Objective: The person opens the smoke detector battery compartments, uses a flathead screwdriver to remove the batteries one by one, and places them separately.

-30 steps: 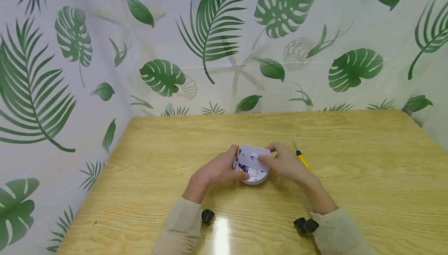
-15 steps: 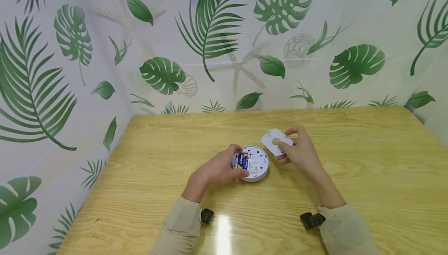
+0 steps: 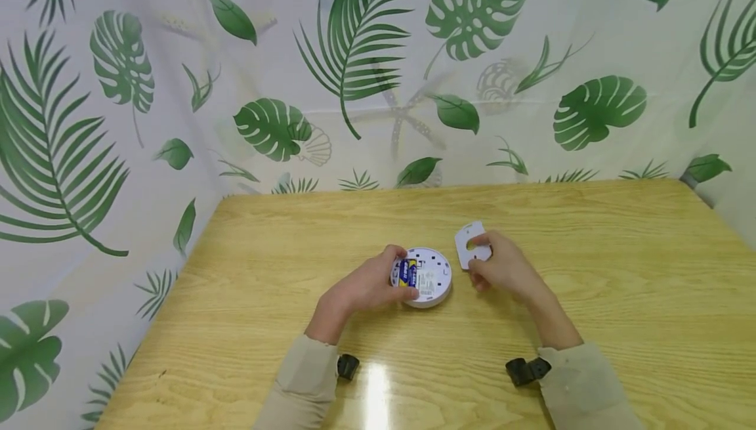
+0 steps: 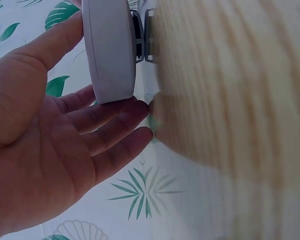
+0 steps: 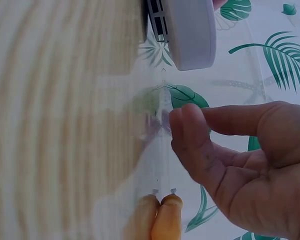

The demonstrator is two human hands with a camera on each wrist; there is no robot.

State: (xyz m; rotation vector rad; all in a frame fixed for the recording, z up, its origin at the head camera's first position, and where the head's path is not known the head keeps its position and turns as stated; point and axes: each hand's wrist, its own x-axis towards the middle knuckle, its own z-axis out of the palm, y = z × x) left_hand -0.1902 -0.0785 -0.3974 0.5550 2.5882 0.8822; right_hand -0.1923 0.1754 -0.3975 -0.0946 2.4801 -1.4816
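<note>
A round white smoke detector (image 3: 434, 279) lies on the table with its back up, blue-and-yellow batteries (image 3: 407, 272) in its compartment. My left hand (image 3: 363, 285) grips its left side; in the left wrist view the thumb is on top and the fingers curve underneath. To the right, my right hand (image 3: 508, 269) holds a flat white mounting plate (image 3: 466, 253) with a hole in the middle between thumb and fingers. The plate is low over the table; whether it touches is unclear. In the right wrist view the fingertips come together, and the plate is barely visible.
A screwdriver's yellow handle (image 5: 167, 217) shows beyond the right hand; in the head view that hand hides it. The wooden table (image 3: 283, 239) reaches back to a leaf-printed curtain (image 3: 378, 154). Black wrist cameras (image 3: 527, 371) sit at both cuffs.
My right hand has lifted the mounting plate off the smoke detector and carried it right, then lower toward the table. The batteries are now uncovered. My left hand has kept its grip.
</note>
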